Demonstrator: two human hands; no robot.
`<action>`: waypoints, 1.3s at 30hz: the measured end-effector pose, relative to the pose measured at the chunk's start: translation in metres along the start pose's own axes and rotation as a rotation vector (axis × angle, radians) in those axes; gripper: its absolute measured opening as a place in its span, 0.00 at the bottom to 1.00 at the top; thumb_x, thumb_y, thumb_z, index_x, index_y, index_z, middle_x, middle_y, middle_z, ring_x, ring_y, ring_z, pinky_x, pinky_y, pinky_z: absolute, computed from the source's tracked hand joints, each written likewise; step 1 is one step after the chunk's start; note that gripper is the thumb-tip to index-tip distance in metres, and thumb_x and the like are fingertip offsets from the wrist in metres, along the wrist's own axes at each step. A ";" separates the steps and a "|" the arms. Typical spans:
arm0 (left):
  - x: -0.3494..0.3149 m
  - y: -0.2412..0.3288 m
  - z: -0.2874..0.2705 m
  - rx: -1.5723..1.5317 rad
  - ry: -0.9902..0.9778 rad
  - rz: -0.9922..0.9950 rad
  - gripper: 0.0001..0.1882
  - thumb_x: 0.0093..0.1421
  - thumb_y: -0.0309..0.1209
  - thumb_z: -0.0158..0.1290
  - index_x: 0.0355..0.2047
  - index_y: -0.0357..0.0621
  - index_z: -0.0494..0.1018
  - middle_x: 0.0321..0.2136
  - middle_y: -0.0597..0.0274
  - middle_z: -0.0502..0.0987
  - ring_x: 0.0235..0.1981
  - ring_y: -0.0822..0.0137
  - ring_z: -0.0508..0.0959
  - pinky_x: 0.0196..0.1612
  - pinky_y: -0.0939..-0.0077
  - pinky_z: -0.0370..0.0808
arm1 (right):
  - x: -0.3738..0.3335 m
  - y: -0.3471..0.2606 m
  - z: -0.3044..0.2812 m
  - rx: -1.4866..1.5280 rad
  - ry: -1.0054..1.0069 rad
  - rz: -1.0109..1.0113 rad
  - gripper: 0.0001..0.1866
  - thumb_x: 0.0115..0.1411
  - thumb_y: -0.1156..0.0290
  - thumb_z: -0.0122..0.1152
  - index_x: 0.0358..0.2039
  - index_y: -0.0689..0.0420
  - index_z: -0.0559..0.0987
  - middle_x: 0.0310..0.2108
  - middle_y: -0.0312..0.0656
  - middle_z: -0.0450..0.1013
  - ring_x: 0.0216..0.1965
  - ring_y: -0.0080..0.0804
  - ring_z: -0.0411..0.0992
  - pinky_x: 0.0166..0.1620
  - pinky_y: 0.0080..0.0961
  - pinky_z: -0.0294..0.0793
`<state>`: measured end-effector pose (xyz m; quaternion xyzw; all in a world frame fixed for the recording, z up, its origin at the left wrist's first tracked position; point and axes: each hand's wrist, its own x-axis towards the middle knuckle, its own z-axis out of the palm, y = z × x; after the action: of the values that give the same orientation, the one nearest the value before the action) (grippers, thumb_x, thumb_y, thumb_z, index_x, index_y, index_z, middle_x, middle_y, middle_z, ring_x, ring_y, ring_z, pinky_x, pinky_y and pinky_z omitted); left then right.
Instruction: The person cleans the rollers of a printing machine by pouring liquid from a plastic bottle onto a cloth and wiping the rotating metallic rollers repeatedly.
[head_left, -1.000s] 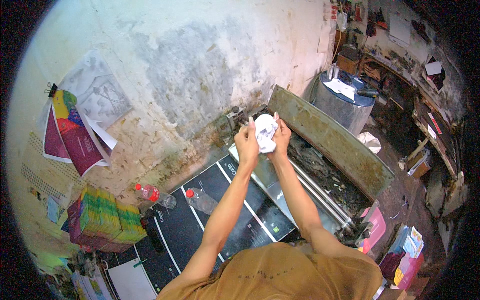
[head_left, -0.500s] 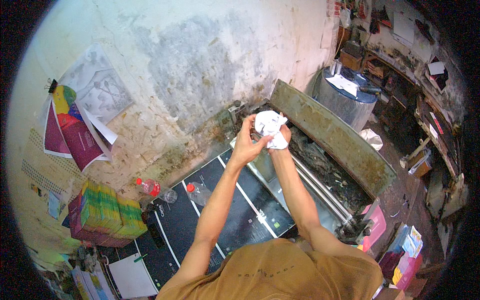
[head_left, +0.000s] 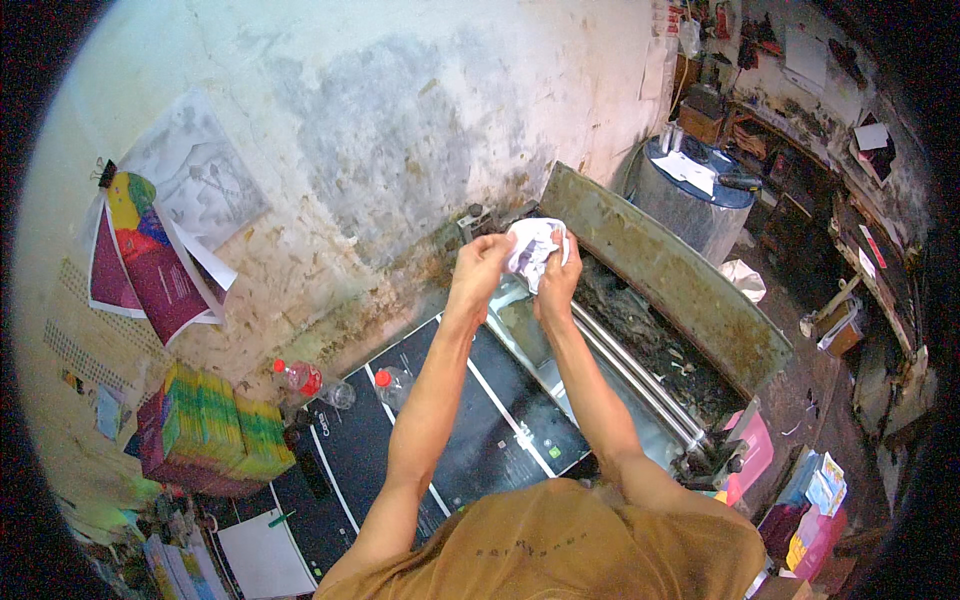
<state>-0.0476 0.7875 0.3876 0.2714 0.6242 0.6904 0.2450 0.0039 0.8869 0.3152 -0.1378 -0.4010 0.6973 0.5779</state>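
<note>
A crumpled white cloth (head_left: 532,246) is held up between my hands, over the far end of an open metal trough with rollers. My left hand (head_left: 480,268) pinches its left edge with the fingers bent. On the other side my right hand (head_left: 558,282) grips it, fingers raised along the cloth's right part. Beneath my hands, the steel rollers (head_left: 640,375) run from the far left toward the near right. A dark board with white stripes (head_left: 490,430) lies below my left forearm.
A rusty metal panel (head_left: 660,275) stands up behind the rollers. Two red-capped plastic bottles, one lying (head_left: 305,378) and one partly behind my arm (head_left: 390,385), are by the wall. Stacked printed booklets (head_left: 215,425) sit at left. A blue-topped drum (head_left: 700,205) stands far right.
My left hand has turned and moved slightly left and down, with its fingers now bent. The cloth has been reshaped, and my right fingers now show along its right side.
</note>
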 end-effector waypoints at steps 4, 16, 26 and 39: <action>0.002 0.000 -0.008 0.195 -0.091 -0.033 0.12 0.61 0.39 0.57 0.29 0.43 0.79 0.21 0.75 0.73 0.23 0.83 0.66 0.27 0.83 0.62 | 0.006 0.011 0.001 -0.253 0.110 -0.195 0.12 0.66 0.65 0.55 0.40 0.63 0.74 0.34 0.38 0.73 0.38 0.25 0.68 0.44 0.23 0.69; -0.031 -0.029 0.019 -0.186 -0.161 0.082 0.09 0.65 0.34 0.52 0.39 0.41 0.70 0.24 0.64 0.79 0.15 0.80 0.68 0.18 0.86 0.65 | 0.013 0.001 0.005 -0.139 0.085 0.020 0.15 0.64 0.57 0.58 0.35 0.57 0.74 0.28 0.35 0.72 0.26 0.20 0.66 0.30 0.20 0.68; -0.029 -0.046 0.011 0.032 0.040 0.241 0.11 0.64 0.34 0.53 0.29 0.40 0.78 0.22 0.73 0.73 0.23 0.82 0.69 0.25 0.85 0.66 | -0.014 -0.021 0.011 -0.225 -0.130 0.002 0.14 0.60 0.62 0.65 0.39 0.59 0.77 0.32 0.35 0.75 0.31 0.18 0.70 0.34 0.19 0.71; -0.033 -0.054 0.010 -0.300 0.093 0.323 0.05 0.60 0.30 0.59 0.30 0.42 0.77 0.28 0.73 0.75 0.31 0.80 0.70 0.38 0.83 0.66 | -0.020 -0.029 0.020 -0.177 0.084 -0.035 0.18 0.63 0.60 0.62 0.23 0.62 0.79 0.22 0.33 0.75 0.22 0.16 0.67 0.26 0.20 0.66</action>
<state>-0.0163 0.7775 0.3326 0.2959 0.4737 0.8176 0.1398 0.0172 0.8607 0.3435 -0.2103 -0.4388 0.6427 0.5918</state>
